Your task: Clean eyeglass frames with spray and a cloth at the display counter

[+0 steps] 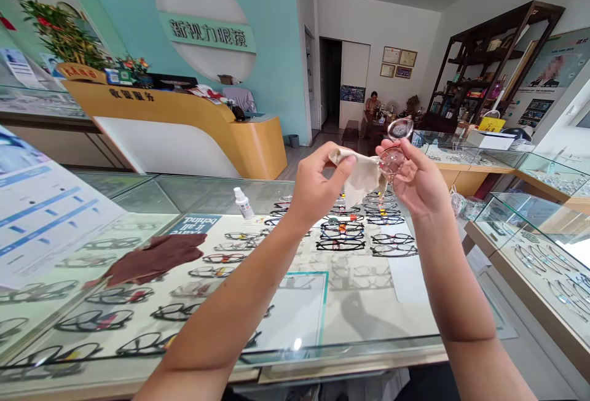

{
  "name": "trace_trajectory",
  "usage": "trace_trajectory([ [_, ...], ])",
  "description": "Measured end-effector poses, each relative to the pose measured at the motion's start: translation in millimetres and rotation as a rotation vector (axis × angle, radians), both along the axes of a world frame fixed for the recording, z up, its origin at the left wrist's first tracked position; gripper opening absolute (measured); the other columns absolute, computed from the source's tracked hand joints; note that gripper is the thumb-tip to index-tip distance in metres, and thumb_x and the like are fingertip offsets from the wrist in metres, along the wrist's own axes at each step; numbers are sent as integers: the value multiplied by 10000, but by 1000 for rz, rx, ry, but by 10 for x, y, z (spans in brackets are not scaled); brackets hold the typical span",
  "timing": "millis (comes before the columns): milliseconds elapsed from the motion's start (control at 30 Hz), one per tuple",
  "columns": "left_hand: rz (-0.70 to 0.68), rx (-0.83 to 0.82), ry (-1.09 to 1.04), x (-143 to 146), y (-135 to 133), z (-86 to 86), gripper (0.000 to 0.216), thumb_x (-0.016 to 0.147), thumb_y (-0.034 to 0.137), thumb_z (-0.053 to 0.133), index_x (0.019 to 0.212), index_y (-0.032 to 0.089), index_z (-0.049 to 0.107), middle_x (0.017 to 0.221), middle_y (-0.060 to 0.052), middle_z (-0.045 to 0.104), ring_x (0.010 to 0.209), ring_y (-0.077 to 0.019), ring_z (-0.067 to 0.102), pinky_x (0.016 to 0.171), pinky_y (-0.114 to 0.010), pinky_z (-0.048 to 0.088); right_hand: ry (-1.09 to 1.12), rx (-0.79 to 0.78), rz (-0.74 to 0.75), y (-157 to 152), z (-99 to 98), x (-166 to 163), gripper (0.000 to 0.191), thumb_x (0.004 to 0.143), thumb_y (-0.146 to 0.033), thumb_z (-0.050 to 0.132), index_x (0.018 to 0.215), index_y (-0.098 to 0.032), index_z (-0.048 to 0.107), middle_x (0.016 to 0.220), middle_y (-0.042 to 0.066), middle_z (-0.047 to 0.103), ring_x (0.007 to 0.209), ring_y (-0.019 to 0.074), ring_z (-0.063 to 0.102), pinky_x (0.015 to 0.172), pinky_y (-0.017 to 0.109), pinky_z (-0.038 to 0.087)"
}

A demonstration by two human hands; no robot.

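Note:
Both of my hands are raised above a glass display counter point(221, 195). My left hand point(316, 186) is closed on a beige cleaning cloth point(362, 177), pinching its top corner. My right hand point(415, 180) grips a pair of clear-lensed glasses point(395, 146), held upright with one lens above the other. The cloth hangs against the lower lens. On the counter below them lie several rows of spectacle frames point(343, 235).
A small white spray bottle point(243, 202) stands on the counter to the left, near a brown cloth point(154, 258). A poster point(41, 210) leans at far left. More glass showcases point(544, 235) stand to the right. A person point(371, 106) sits at the back.

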State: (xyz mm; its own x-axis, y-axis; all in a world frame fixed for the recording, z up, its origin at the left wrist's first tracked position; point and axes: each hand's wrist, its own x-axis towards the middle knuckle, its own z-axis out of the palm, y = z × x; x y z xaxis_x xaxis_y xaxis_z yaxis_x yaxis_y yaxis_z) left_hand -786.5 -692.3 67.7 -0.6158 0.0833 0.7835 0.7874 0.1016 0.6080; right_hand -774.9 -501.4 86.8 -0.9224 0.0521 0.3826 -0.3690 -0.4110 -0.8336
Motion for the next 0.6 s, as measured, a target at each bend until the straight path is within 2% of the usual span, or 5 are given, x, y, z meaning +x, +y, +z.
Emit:
trace_trajectory([
  [100, -25, 139, -127, -15, -20, 29, 414, 918, 562, 749, 745, 237, 560, 697, 16, 527, 671, -154, 485, 627, -281, 425, -37, -3, 52, -122, -44, -12, 231, 876, -431, 845, 912, -227, 744, 1107, 59, 821, 1024, 185, 765, 824, 295, 656],
  [200, -31, 181, -181, -45, -42, 54, 417, 878, 568, 777, 753, 231, 566, 708, 14, 527, 669, -146, 479, 608, -268, 412, -62, -14, 86, -222, -90, -15, 244, 851, -423, 866, 901, -223, 735, 1104, 55, 825, 1020, 179, 756, 846, 299, 646],
  [367, -60, 130, -194, -19, -52, 69, 440, 874, 546, 783, 731, 231, 511, 682, 28, 495, 646, -134, 460, 585, -253, 392, -52, -38, 101, -290, -141, -22, 303, 794, -447, 913, 905, -224, 741, 1114, 33, 820, 964, 155, 734, 849, 290, 620],
  [600, -14, 31, -132, 74, -26, 55, 386, 953, 505, 707, 755, 229, 523, 707, 25, 527, 648, -136, 474, 593, -260, 392, -17, -5, -13, -355, -164, -30, 340, 761, -467, 940, 879, -238, 718, 1142, 24, 819, 950, 145, 707, 831, 269, 589],
])
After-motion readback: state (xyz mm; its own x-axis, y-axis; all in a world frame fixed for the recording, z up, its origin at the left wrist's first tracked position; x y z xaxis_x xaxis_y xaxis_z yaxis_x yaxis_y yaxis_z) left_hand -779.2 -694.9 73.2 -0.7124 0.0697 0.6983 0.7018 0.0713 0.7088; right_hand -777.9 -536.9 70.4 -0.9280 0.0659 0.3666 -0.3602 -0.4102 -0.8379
